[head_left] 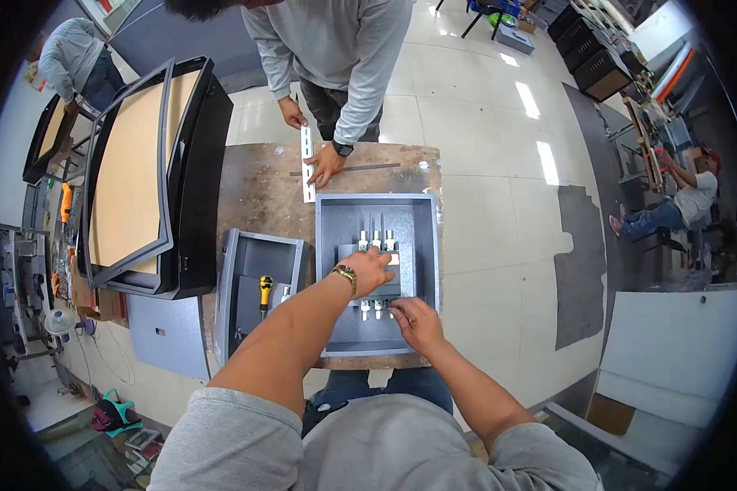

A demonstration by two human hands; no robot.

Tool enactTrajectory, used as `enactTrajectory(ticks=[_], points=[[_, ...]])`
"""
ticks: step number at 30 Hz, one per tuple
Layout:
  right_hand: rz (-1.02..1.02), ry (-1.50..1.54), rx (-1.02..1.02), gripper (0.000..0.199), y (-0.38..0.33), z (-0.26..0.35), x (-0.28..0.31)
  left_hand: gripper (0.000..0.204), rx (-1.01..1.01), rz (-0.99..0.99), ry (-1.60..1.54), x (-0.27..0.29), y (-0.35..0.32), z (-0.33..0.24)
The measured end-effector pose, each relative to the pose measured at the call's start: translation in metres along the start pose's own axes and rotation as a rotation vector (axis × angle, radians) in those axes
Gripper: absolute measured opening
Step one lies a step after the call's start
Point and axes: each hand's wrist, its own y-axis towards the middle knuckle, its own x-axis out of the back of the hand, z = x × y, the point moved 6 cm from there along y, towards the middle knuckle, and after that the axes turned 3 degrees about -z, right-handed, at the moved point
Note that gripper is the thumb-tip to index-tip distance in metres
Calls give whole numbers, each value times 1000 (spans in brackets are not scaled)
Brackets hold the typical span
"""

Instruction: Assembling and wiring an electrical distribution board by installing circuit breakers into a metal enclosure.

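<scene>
Currently, the person's left hand (370, 270) lies palm down over a grey block-like component with two rows of silver metal terminals (391, 289), its fingers partly spread and extended toward the upper terminals; whether it grips anything cannot be told. The right hand (419, 323) is at the lower row, its fingers curled and thumb and fingertips drawn close together beside the right-hand terminal; whether a small part is pinched between them is too small to tell. The component sits inside an open rectangular grey metal box (428, 262), which rests on a stained brown tabletop (258, 176) near its right edge. A gold-coloured wristwatch (345, 278) circles the left wrist. Just left of the box is a shallow grey metal tray (228, 278), with a yellow-and-black screwdriver (265, 293) upright in the view inside its outline, partly behind the left forearm. Across the table, a co-worker in a grey long-sleeved top (327, 41) has both hands on a white slotted strip (307, 159), near a thin dark rod (373, 168) lying on the tabletop. Left of these stands a large black-framed case with a tan panel (131, 172).
</scene>
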Motion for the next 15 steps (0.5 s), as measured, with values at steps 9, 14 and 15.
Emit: enactTrajectory(ticks=[9, 14, 15], points=[[0, -125, 34, 11, -6, -9, -6, 30, 3, -181, 167, -6, -4, -11], [-54, -147, 43, 6, 11, -6, 5, 34, 19, -176, 78, -12, -4, -12], [-59, -143, 41, 6, 10, -7, 4, 34, 17, -173, 83, -11, -3, -13]])
